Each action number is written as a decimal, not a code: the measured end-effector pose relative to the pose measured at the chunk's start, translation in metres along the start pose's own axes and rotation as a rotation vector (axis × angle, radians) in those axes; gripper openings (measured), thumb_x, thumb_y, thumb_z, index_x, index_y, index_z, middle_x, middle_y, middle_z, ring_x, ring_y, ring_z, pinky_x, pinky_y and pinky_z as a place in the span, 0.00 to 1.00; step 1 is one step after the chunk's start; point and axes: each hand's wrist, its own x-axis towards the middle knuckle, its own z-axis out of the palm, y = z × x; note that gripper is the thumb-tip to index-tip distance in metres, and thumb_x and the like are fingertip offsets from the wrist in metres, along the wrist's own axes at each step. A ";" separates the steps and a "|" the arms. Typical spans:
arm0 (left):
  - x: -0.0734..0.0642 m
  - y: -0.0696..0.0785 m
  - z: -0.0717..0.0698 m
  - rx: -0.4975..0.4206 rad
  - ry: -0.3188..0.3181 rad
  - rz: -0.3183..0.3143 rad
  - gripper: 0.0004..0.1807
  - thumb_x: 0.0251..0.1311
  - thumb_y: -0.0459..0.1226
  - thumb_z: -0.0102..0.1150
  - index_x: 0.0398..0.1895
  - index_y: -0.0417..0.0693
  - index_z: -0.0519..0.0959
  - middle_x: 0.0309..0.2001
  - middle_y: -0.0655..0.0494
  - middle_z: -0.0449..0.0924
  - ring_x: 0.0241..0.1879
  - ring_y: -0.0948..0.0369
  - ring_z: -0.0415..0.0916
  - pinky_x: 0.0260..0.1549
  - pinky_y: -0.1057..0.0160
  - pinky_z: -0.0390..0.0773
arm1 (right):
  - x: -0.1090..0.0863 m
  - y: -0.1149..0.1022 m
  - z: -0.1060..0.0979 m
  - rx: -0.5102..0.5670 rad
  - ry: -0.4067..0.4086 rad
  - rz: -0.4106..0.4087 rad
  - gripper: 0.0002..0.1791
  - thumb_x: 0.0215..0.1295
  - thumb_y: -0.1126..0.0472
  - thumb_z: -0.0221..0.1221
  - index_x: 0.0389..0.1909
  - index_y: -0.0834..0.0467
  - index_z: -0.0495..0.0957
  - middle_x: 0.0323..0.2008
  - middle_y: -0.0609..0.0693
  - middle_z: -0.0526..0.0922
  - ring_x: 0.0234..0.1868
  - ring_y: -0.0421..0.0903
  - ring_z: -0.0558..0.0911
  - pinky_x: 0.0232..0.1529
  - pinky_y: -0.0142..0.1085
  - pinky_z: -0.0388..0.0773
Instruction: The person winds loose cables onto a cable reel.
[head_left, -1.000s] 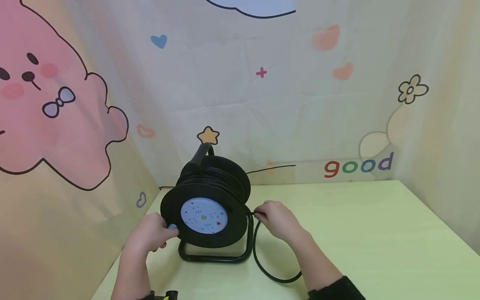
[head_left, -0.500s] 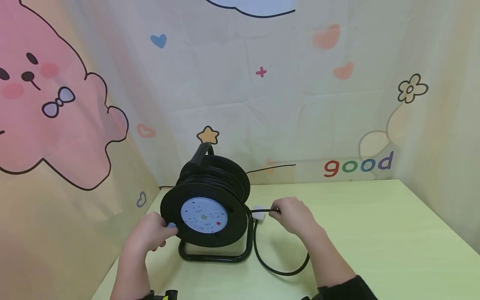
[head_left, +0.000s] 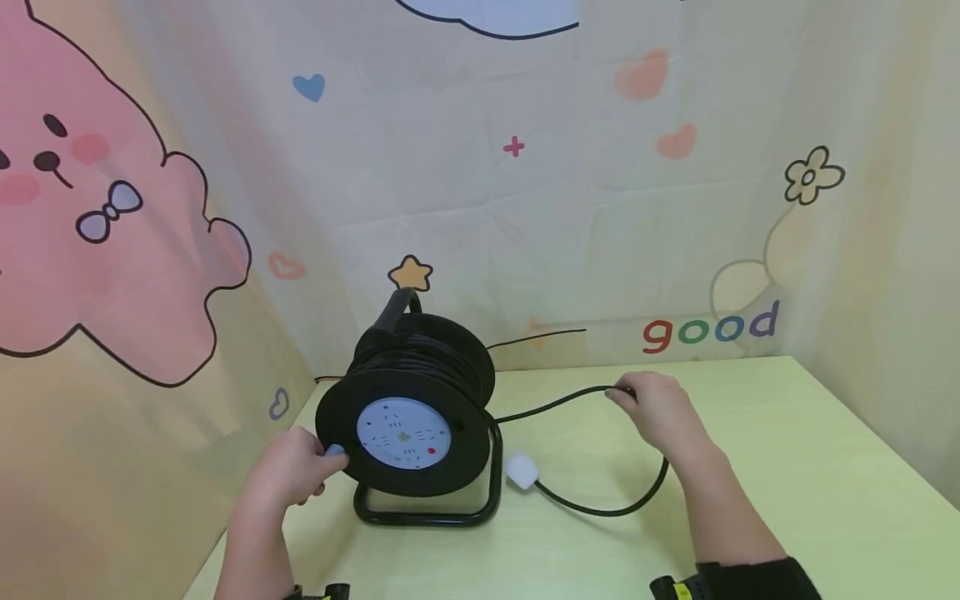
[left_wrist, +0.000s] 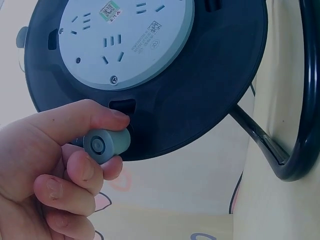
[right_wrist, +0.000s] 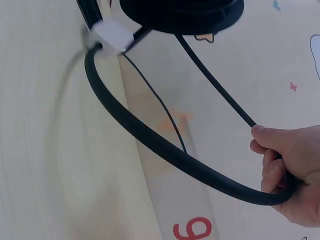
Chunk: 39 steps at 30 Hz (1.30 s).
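A black cable reel (head_left: pixel 405 392) with a pale round socket panel (head_left: pixel 403 433) stands on its tube frame, left of the table's middle. My left hand (head_left: pixel 296 467) pinches a grey-blue crank knob (left_wrist: pixel 107 144) at the reel's lower left rim, thumb on top and fingers curled below. To the right, my right hand (head_left: pixel 663 417) grips the black cable (head_left: pixel 555 404), which runs slack from the reel's side. Beyond that hand the cable loops back down to a white plug (head_left: pixel 522 472), beside the frame's right leg. In the right wrist view the plug (right_wrist: pixel 111 36) is blurred.
The pale green table (head_left: pixel 750 467) extends to the right of the reel. A printed curtain (head_left: pixel 585 208) hangs behind it, close to the reel's back. The reel's carrying handle (head_left: pixel 397 310) rises at its top.
My right hand has moved right and slightly up, drawing out a longer stretch of cable from the reel. The plug has come into view and moved down. My left hand stays at the knob.
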 end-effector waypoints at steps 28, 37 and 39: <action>-0.001 0.001 -0.002 0.000 0.004 -0.004 0.22 0.53 0.43 0.59 0.06 0.47 0.67 0.07 0.58 0.69 0.09 0.60 0.64 0.12 0.63 0.60 | -0.006 0.020 -0.013 0.032 0.108 0.066 0.09 0.68 0.57 0.57 0.34 0.59 0.81 0.27 0.50 0.78 0.30 0.49 0.73 0.32 0.45 0.70; -0.001 0.000 -0.005 -0.016 0.060 0.008 0.21 0.53 0.43 0.57 0.07 0.46 0.66 0.08 0.57 0.70 0.10 0.59 0.66 0.12 0.63 0.60 | -0.003 0.014 -0.008 0.076 0.166 0.024 0.08 0.67 0.60 0.59 0.36 0.61 0.82 0.30 0.53 0.80 0.33 0.50 0.74 0.35 0.47 0.73; -0.001 0.000 -0.006 -0.020 0.084 0.020 0.21 0.54 0.43 0.57 0.07 0.46 0.67 0.09 0.56 0.71 0.10 0.59 0.66 0.13 0.62 0.61 | -0.003 0.012 -0.006 0.088 0.166 0.020 0.08 0.66 0.61 0.59 0.37 0.61 0.82 0.31 0.53 0.80 0.34 0.50 0.74 0.36 0.48 0.74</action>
